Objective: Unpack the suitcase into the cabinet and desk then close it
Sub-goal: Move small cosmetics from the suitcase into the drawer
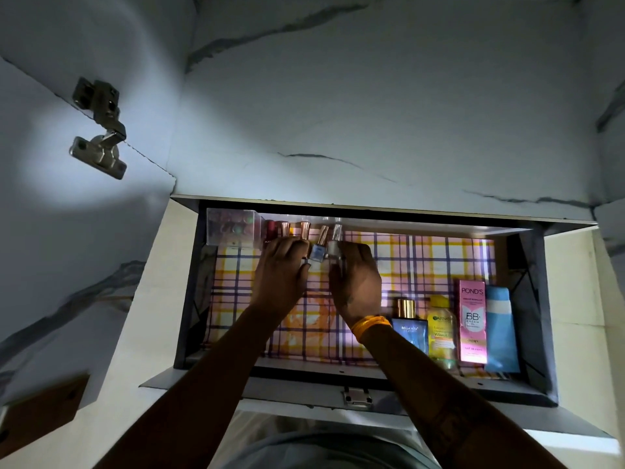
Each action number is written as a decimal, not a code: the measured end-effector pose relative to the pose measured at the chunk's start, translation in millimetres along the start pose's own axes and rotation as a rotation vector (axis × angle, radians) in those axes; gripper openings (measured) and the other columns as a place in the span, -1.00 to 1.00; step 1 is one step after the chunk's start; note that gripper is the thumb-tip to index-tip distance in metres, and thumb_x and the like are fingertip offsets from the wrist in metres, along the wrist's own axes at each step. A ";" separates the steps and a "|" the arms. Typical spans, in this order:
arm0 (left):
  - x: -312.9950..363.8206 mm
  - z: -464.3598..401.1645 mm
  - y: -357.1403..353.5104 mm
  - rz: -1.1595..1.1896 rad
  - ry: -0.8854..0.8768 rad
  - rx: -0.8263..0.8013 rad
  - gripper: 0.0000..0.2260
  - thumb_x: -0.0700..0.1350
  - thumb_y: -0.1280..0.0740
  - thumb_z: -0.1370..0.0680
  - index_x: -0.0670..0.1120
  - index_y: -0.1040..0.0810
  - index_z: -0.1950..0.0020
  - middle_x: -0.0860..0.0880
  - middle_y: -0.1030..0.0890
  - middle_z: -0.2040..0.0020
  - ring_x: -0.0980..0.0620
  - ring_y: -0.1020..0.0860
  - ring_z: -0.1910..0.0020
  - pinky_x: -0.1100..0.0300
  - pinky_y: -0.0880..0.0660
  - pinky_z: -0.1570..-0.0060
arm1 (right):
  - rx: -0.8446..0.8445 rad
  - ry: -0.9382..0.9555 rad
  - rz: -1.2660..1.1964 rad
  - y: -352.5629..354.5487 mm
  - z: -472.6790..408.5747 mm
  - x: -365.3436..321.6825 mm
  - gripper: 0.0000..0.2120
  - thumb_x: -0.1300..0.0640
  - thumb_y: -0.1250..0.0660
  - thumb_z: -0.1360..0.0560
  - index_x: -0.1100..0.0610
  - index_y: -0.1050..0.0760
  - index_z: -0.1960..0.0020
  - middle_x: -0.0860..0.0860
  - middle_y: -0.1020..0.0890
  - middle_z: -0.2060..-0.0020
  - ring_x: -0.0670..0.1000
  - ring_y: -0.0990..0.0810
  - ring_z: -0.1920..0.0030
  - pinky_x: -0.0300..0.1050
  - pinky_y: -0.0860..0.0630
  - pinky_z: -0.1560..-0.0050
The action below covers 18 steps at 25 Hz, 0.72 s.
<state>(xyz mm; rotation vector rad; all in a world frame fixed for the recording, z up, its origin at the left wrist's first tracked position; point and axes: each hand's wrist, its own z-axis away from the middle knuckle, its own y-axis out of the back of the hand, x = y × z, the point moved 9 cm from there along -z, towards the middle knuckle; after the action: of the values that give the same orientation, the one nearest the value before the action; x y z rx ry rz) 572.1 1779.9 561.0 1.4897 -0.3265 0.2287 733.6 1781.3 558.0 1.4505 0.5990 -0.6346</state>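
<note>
Checked liner [422, 262] covered drawer [358, 384] floor; at near right stood blue perfume [410, 328], yellow bottle [441, 330], pink carton [472, 321]. Farther in, our left hand [282, 265] curled on blue nail polish [317, 253], our right hand [358, 275] gripped clear polish [334, 247] — both at far-edge row beside clear box [233, 228]. Suitcase out of view. We judged best: seat each bottle upright, touching neighbour — release gently.

Dim overall. Bright spot on hinge [99, 128] at left, second pool lighting the drawer liner [422, 258]. Forearms near-silhouette. Wide-angle bowing at edges; focus reasonably sharp.
</note>
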 end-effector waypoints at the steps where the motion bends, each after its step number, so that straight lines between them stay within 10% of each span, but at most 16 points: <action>1: 1.0 -0.7 1.6 -0.007 -0.007 0.031 -0.67 -0.14 -0.47 -0.54 -0.15 -0.61 -0.30 -0.13 -0.63 -0.25 -0.14 -0.53 -0.27 -0.02 -0.51 -0.24 | -0.003 0.000 0.006 -1.4 -3.7 -1.2 -0.66 0.25 -0.36 -0.55 0.13 -0.56 -0.31 0.11 -0.60 -0.18 0.15 -0.62 -0.11 0.01 -0.63 -0.03; 13: 3.9 -3.9 5.1 -0.013 0.033 0.097 -0.63 -0.01 -0.44 -0.56 -0.12 -0.60 -0.32 -0.13 -0.63 -0.24 -0.18 -0.52 -0.28 -0.12 -0.51 -0.26 | 0.029 0.011 -0.082 4.5 -4.4 -3.0 -0.71 0.29 -0.38 -0.55 0.14 -0.61 -0.25 0.08 -0.66 -0.09 0.07 -0.66 -0.03 -0.17 -0.58 -0.05; 18: -1.2 1.4 44.5 0.395 0.140 0.195 -0.66 -0.07 -0.41 -0.60 -0.05 -0.58 -0.37 -0.03 -0.66 -0.19 0.07 -0.61 -0.11 0.12 -0.59 -0.09 | 0.002 0.016 -0.266 20.2 -11.4 -26.3 -0.85 0.17 -0.40 -0.58 0.09 -0.64 -0.14 -0.02 -0.68 -0.05 -0.18 -0.63 0.14 -0.23 -0.57 0.19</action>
<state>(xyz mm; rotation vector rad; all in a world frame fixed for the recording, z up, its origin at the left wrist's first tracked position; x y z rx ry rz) 555.5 1781.7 602.3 1.5810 -0.4958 0.6931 729.6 1793.9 590.5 1.3897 0.8127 -0.8320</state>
